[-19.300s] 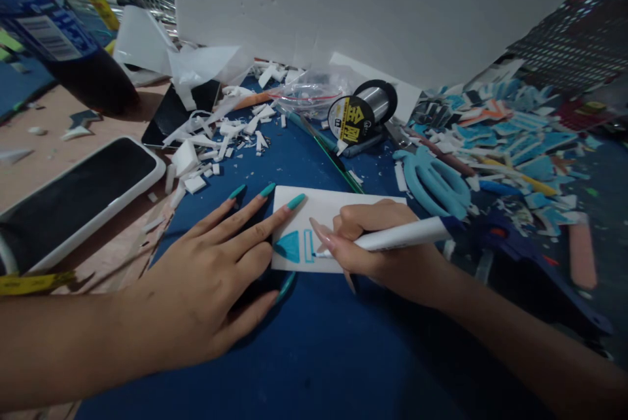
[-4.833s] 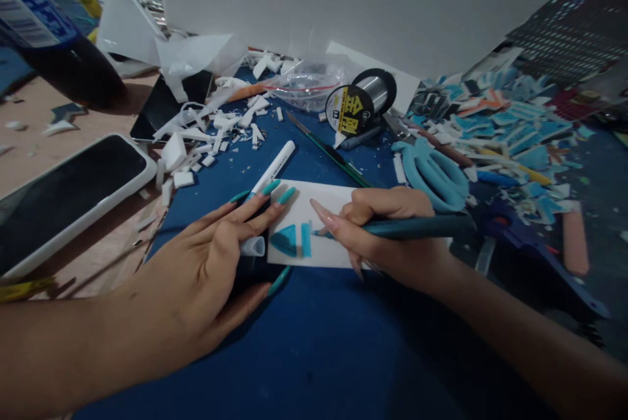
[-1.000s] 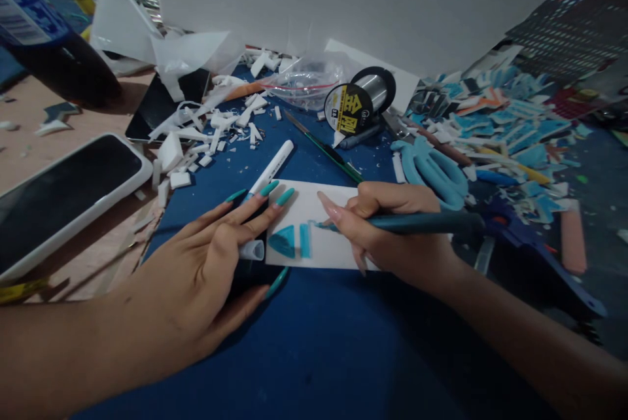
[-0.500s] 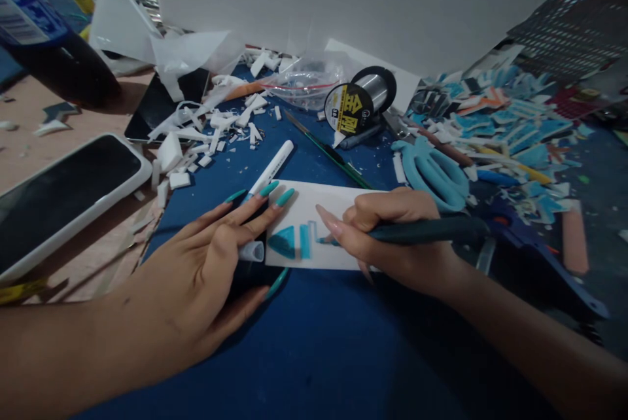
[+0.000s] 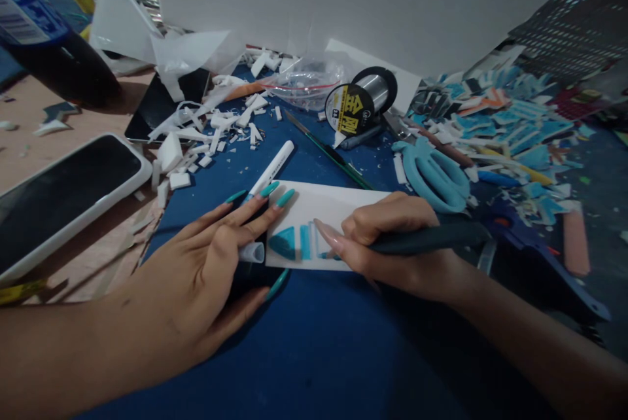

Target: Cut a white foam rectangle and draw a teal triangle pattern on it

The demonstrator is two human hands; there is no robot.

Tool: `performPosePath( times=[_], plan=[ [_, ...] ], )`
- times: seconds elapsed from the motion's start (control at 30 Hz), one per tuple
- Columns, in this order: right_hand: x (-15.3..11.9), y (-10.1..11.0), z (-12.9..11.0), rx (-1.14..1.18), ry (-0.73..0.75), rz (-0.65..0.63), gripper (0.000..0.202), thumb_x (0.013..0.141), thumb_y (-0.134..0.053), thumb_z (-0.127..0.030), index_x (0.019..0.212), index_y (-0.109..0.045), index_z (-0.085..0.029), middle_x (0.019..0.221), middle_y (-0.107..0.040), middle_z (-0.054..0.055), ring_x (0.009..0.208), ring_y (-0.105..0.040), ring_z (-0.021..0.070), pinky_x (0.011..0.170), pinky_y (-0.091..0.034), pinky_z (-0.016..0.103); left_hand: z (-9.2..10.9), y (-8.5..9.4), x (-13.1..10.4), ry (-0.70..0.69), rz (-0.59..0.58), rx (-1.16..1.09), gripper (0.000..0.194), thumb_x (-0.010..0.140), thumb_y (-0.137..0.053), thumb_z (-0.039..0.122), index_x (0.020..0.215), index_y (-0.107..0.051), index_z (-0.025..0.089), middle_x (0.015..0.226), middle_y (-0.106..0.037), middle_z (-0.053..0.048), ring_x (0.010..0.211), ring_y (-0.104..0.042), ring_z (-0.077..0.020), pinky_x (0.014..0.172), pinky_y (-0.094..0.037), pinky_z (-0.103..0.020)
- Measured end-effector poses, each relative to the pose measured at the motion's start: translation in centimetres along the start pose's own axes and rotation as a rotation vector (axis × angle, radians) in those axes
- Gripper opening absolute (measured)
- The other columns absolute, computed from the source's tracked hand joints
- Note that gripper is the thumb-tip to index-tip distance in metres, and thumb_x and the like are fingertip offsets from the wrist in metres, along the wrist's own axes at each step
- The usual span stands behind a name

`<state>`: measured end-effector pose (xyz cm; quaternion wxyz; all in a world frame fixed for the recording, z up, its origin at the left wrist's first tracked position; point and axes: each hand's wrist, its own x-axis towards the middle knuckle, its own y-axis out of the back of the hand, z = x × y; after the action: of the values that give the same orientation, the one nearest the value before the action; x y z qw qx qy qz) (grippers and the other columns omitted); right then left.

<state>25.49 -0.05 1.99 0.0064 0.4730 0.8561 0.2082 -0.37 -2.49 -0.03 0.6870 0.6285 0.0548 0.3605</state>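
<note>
A small white card (image 5: pixel 333 194) lies on the blue mat, bearing a painted blue curved shape, a blue bar and a thin pale outline. My left hand (image 5: pixel 210 250) rests at the card's left edge, two teal-nailed fingertips pressing its corner. A translucent pen cap (image 5: pixel 252 252) is tucked among its fingers, open end toward the card. In my right hand (image 5: pixel 397 230) is a dark-barrelled marker (image 5: pixel 432 238), gripped like a pen over the card's right part. Fingers largely hide the marker's tip. Just beyond my left fingertips lies a white marker (image 5: pixel 272 168).
Behind the card lie a craft knife (image 5: pixel 333 155), a wire spool (image 5: pixel 360 99) and light-blue-handled scissors (image 5: pixel 434 175). White foam scraps (image 5: pixel 220 125) and blue-white offcuts (image 5: pixel 520 119) are piled around. Left are a phone (image 5: pixel 73 191) and a dark bottle (image 5: pixel 53 40).
My right hand has shifted slightly left and down over the card with the marker, and its fingers now cover more of the drawing's right side. My left hand stays put.
</note>
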Motion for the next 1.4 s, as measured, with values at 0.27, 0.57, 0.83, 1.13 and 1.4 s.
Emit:
performPosePath(
  times=[0.27, 0.57, 0.83, 1.13, 1.4],
  plan=[
    [0.30, 0.11, -0.02, -0.005, 0.033, -0.030, 0.050, 0.085, -0.057, 0.001, 0.062, -0.019, -0.023, 0.054, -0.020, -0.008, 0.046, -0.021, 0.0064, 0.044, -0.020, 0.025, 0.11, 0.01, 0.18, 0.023, -0.023, -0.007, 0.035, 0.111, -0.036, 0.026, 0.135, -0.042, 0.001, 0.134, -0.069, -0.028, 0.146, -0.049, -0.0258, 0.118, -0.049, -0.036],
    [0.21, -0.34, -0.07, -0.023, -0.022, 0.000, 0.054, 0.086, -0.064, -0.005, 0.061, -0.020, -0.023, 0.055, -0.022, -0.008, 0.047, -0.020, 0.0058, 0.043, -0.019, 0.025, -0.06, 0.23, 0.08, 0.028, -0.026, -0.020, 0.037, 0.110, -0.037, 0.025, 0.141, -0.038, 0.005, 0.138, -0.068, -0.025, 0.146, -0.049, -0.0268, 0.115, -0.053, -0.041],
    [0.05, -0.31, 0.09, -0.061, -0.026, 0.035, 0.052, 0.088, -0.064, -0.004, 0.061, -0.023, -0.023, 0.055, -0.027, -0.008, 0.047, -0.025, 0.0067, 0.045, -0.024, 0.025, 0.02, 0.17, 0.24, 0.013, -0.017, -0.029, 0.036, 0.109, -0.039, 0.023, 0.140, -0.037, 0.007, 0.135, -0.070, -0.026, 0.143, -0.053, -0.0272, 0.113, -0.055, -0.040],
    [-0.08, -0.44, 0.28, -0.094, -0.023, 0.059, 0.053, 0.088, -0.066, -0.006, 0.060, -0.024, -0.022, 0.051, -0.031, -0.008, 0.045, -0.027, 0.0066, 0.045, -0.024, 0.026, 0.06, 0.15, 0.13, 0.003, 0.006, -0.025, 0.035, 0.110, -0.036, 0.022, 0.142, -0.032, 0.007, 0.137, -0.069, -0.026, 0.145, -0.050, -0.0259, 0.115, -0.053, -0.039],
    [-0.14, -0.43, 0.27, -0.011, -0.054, 0.017, 0.050, 0.088, -0.064, -0.007, 0.061, -0.025, -0.022, 0.054, -0.026, -0.008, 0.047, -0.023, 0.0061, 0.045, -0.022, 0.026, -0.04, 0.36, -0.01, -0.008, 0.001, -0.016, 0.032, 0.109, -0.039, 0.022, 0.137, -0.037, 0.007, 0.135, -0.068, -0.029, 0.145, -0.049, -0.0270, 0.114, -0.053, -0.040]
  ],
)
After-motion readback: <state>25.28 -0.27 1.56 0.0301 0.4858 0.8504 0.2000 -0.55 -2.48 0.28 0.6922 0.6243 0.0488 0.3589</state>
